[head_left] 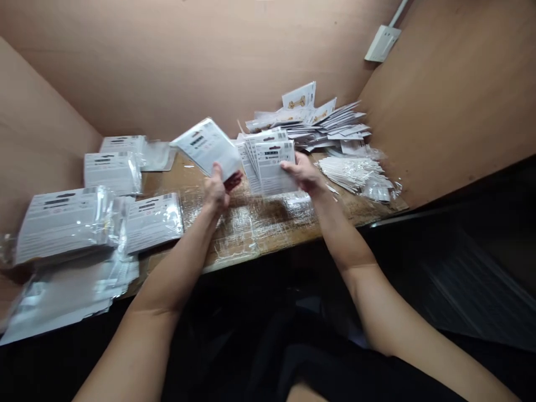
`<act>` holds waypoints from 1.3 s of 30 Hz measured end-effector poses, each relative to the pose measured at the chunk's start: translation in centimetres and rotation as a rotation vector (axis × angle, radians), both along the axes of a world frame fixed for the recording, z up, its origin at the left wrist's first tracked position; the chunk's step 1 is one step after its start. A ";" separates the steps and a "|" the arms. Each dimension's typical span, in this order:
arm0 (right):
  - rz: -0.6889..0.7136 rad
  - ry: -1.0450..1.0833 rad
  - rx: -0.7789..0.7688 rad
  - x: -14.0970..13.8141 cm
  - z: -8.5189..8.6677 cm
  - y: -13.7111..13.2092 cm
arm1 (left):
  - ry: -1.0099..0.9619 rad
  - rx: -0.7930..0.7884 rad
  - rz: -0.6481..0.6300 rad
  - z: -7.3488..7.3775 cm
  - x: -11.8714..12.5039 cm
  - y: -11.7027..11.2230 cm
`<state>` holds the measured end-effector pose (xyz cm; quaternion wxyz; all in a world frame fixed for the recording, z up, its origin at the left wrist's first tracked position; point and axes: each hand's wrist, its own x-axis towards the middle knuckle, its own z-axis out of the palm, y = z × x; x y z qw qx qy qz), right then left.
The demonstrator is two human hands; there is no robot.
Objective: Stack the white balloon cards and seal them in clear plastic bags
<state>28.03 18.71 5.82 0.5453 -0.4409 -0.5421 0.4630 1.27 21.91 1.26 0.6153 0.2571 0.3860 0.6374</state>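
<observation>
My left hand [218, 190] is closed on a small stack of white printed cards [207, 146], lifted and tilted to the left above the wooden table [268, 220]. Beside it, my right hand [304, 172] grips a fanned stack of the same white cards [270, 162], held upright just over the table. The two stacks are close but apart.
Bagged bundles of cards [67, 220] lie at the left, with more bundles [113, 170] behind them and empty clear bags [62, 290] at the front left. A loose heap of cards [318, 120] and thin white pieces [355, 173] lie at the back right. Brown partition walls enclose the table.
</observation>
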 end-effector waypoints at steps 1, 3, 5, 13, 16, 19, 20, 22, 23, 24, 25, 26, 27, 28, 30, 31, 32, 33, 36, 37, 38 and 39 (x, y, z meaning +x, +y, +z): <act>-0.020 -0.141 0.022 1.2 1.3 -0.2 | 0.022 -0.024 0.023 0.3 -0.5 0.4; -0.048 -0.472 -0.002 2.3 3.2 -0.3 | 0.073 -0.048 0.064 0.6 -1.2 1.0; -0.034 -0.806 -0.087 1.9 3.8 -0.2 | 0.132 -0.047 0.064 0.6 -1.6 1.2; 0.086 -0.478 -0.229 3.4 0.1 -1.5 | 0.184 -0.060 -0.065 0.2 -1.3 0.3; -0.192 -0.610 -0.345 6.5 -1.5 -3.0 | 0.076 -0.086 -0.089 -0.1 -0.9 0.3; -0.459 -0.932 -0.293 7.7 -2.2 -2.9 | 0.041 -0.090 -0.129 -0.5 -0.3 0.0; -0.508 -1.029 -0.246 7.5 -2.0 -2.4 | 0.040 -0.090 -0.143 -0.6 -0.2 -0.1; -0.529 -1.194 -0.129 6.3 -1.1 -0.3 | 0.038 -0.104 -0.154 -0.7 0.0 -0.2; -0.506 -1.252 -0.073 5.6 -0.4 1.1 | 0.032 -0.121 -0.157 -0.7 -0.1 -0.2; -0.479 -1.292 -0.027 4.8 0.5 2.7 | 0.022 -0.142 -0.159 -0.7 -0.2 -0.1; -0.465 -1.319 0.006 4.2 1.4 4.5 | 0.009 -0.165 -0.163 -0.6 -0.4 0.0; -0.479 -1.338 0.025 3.7 2.4 6.4 | -0.008 -0.186 -0.168 -0.6 -0.6 0.1; -0.518 -1.356 0.038 3.5 3.3 8.2 | -0.028 -0.198 -0.176 -0.6 -0.8 0.2; -0.570 -1.378 0.048 3.5 4.3 9.9 | -0.045 -0.200 -0.187 -0.6 -1.0 0.3; -0.647 -1.442 0.087 4.2 6.0 12.8 | -0.066 -0.185 -0.217 -0.6 -1.2 0.5; -0.652 -1.480 0.118 4.6 6.7 14.0 | -0.067 -0.179 -0.228 -0.7 -1.2 0.6; -0.626 -1.519 0.152 5.0 7.4 15.1 | -0.065 -0.175 -0.236 -0.7 -1.2 0.7; -0.572 -1.555 0.180 5.3 8.1 16.2 | -0.065 -0.176 -0.238 -0.8 -1.2 0.8; -0.357 -1.574 0.190 5.1 9.6 19.4 | -0.092 -0.184 -0.223 -1.3 -1.1 1.1; -0.309 -1.555 0.187 4.7 9.9 20.4 | -0.106 -0.183 -0.218 -1.5 -1.1 1.2; -0.284 -1.541 0.184 4.2 10.1 21.4 | -0.119 -0.182 -0.213 -1.6 -1.1 1.3; -0.282 -1.541 0.178 3.7 10.1 22.3 | -0.128 -0.182 -0.210 -1.7 -1.1 1.4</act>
